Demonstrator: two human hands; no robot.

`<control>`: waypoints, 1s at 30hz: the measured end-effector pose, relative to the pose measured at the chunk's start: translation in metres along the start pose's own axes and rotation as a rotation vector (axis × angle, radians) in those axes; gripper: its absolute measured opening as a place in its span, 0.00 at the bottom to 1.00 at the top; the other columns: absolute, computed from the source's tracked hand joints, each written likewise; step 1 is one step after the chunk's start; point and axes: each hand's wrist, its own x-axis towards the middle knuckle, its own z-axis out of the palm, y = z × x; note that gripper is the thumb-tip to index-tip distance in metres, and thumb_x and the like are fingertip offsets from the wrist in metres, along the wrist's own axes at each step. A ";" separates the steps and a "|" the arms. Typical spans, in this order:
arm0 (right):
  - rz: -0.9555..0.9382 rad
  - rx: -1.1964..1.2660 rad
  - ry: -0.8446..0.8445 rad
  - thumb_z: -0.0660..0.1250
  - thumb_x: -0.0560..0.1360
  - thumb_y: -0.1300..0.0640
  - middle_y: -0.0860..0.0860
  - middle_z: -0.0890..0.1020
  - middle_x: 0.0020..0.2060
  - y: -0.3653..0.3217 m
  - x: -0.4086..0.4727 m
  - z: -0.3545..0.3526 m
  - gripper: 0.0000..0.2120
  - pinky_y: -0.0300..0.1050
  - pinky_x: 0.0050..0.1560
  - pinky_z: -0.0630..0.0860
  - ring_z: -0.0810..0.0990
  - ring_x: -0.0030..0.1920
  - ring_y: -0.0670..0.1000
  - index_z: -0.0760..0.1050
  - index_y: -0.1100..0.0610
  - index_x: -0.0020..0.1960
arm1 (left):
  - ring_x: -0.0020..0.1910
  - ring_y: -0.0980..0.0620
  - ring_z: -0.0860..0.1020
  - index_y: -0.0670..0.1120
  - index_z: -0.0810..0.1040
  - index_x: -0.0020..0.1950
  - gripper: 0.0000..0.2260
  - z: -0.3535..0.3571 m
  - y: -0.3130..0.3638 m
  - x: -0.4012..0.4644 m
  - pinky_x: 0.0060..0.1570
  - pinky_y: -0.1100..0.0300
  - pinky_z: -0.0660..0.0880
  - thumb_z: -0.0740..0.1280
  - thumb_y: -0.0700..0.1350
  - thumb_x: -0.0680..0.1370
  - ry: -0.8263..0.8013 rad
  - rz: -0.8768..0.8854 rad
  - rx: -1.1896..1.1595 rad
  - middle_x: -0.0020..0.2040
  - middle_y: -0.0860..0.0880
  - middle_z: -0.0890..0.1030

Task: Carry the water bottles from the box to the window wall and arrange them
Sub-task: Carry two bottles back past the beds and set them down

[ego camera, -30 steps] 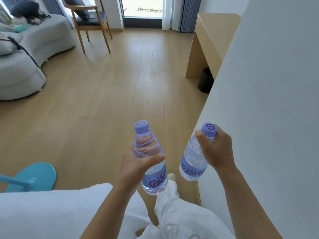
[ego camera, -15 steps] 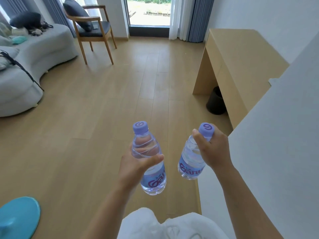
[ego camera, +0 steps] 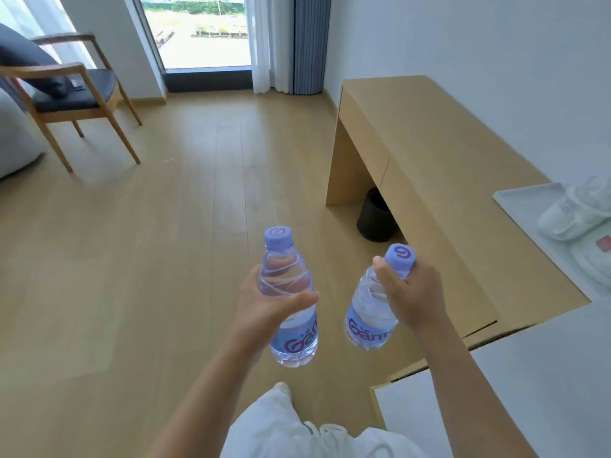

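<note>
One water bottle [ego camera: 291, 302] is gripped in the left hand [ego camera: 264, 305], a second bottle [ego camera: 375, 309] in the right hand [ego camera: 410, 292]. The window [ego camera: 201, 31] is now seen closer than before, so the carrying is judged well advanced.

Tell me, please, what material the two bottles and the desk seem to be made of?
Left bottle and right bottle: likely clear thin plastic, since fingers show through the wall; the caps look matte purple plastic. Desk: pale wood or wood-look laminate, smooth and matte; which one cannot be told.
</note>
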 end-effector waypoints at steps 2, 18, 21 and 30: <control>0.061 0.023 0.066 0.62 0.68 0.46 0.39 0.74 0.24 -0.002 0.024 0.007 0.12 0.29 0.29 0.66 0.72 0.28 0.41 0.67 0.51 0.30 | 0.45 0.51 0.83 0.48 0.79 0.52 0.29 -0.001 0.016 0.037 0.40 0.64 0.78 0.76 0.51 0.52 -0.080 0.000 0.007 0.46 0.48 0.84; 0.252 -0.022 0.450 0.63 0.68 0.47 0.38 0.73 0.24 0.060 0.183 -0.006 0.13 0.29 0.30 0.66 0.71 0.28 0.41 0.65 0.50 0.30 | 0.44 0.49 0.83 0.45 0.76 0.55 0.33 0.104 0.060 0.254 0.43 0.57 0.77 0.76 0.50 0.52 -0.449 -0.022 0.163 0.47 0.46 0.84; 0.294 -0.024 0.515 0.63 0.68 0.46 0.38 0.72 0.24 0.082 0.225 -0.027 0.12 0.30 0.31 0.66 0.71 0.29 0.41 0.65 0.49 0.31 | 0.46 0.49 0.83 0.45 0.73 0.60 0.37 0.150 0.074 0.295 0.45 0.55 0.78 0.76 0.49 0.52 -0.505 0.003 0.184 0.48 0.45 0.83; 0.324 -0.082 0.664 0.64 0.68 0.46 0.44 0.73 0.28 0.140 0.317 -0.087 0.10 0.31 0.33 0.67 0.71 0.31 0.41 0.68 0.49 0.34 | 0.48 0.52 0.83 0.51 0.77 0.54 0.30 0.273 0.096 0.389 0.50 0.52 0.78 0.77 0.50 0.52 -0.726 -0.011 0.266 0.47 0.52 0.84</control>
